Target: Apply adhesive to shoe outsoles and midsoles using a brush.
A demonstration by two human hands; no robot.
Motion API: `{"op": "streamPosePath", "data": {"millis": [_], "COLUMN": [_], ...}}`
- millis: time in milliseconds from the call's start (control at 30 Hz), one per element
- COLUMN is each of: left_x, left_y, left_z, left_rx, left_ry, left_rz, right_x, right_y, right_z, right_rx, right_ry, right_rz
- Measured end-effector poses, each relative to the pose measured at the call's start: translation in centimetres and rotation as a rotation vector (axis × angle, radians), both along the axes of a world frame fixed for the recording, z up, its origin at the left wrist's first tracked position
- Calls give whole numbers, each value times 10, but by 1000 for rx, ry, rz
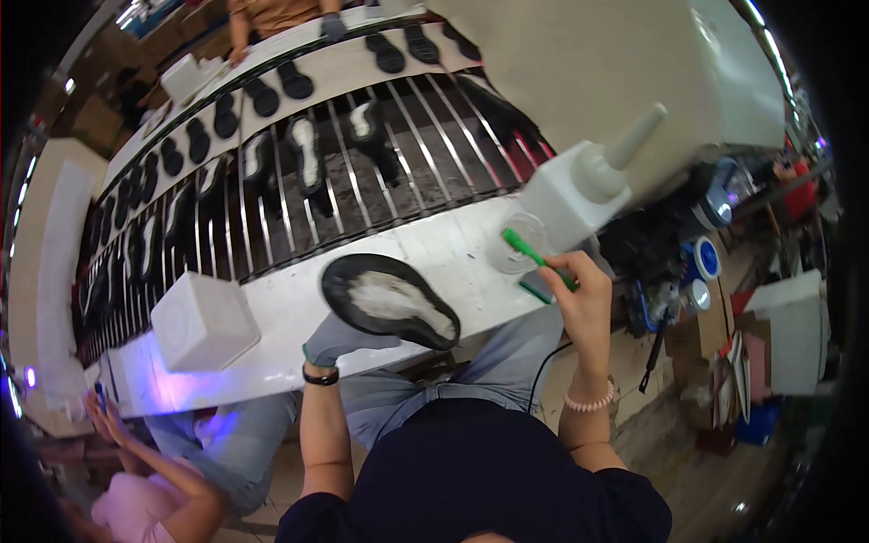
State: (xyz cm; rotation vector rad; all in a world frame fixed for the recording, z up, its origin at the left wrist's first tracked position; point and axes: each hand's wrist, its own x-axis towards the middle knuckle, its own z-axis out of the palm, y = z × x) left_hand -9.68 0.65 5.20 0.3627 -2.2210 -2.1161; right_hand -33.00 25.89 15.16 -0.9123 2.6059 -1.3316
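Observation:
In my grey-gloved left hand (351,340) is a black shoe upper (337,288), its underside turned up and a pale, whitish patch showing in the middle. The glove's fingers are mostly hidden beneath it. My bare right hand (584,294) grips a green-handled brush (525,243) between thumb and fingers. The brush's far end is over or beside a small round whitish dish (512,262); whether it touches cannot be made out. Just behind the dish rises a white plastic bottle (563,192) with a long cone-shaped nozzle. A small dark green flat piece (535,291) lies near my right hand.
A white worktable (425,262) runs in front of me, with a white box-like container (206,321) at left. Beyond is a metal-rod conveyor (425,136) carrying black shoe uppers; black soles (262,97) line a farther belt. Co-workers sit at lower left (145,498) and across (281,18).

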Motion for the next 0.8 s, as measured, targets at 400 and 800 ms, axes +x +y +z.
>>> {"op": "streamPosePath", "data": {"millis": [400, 800], "left_x": [13, 14], "left_y": [23, 46], "left_z": [-85, -52], "left_rx": [710, 1170], "left_ry": [340, 260], "left_rz": [620, 619], "right_x": [-41, -52], "right_y": [-4, 1], "right_z": [-84, -111], "right_rx": [545, -395], "right_ry": [247, -988], "right_rz": [-69, 127]}}
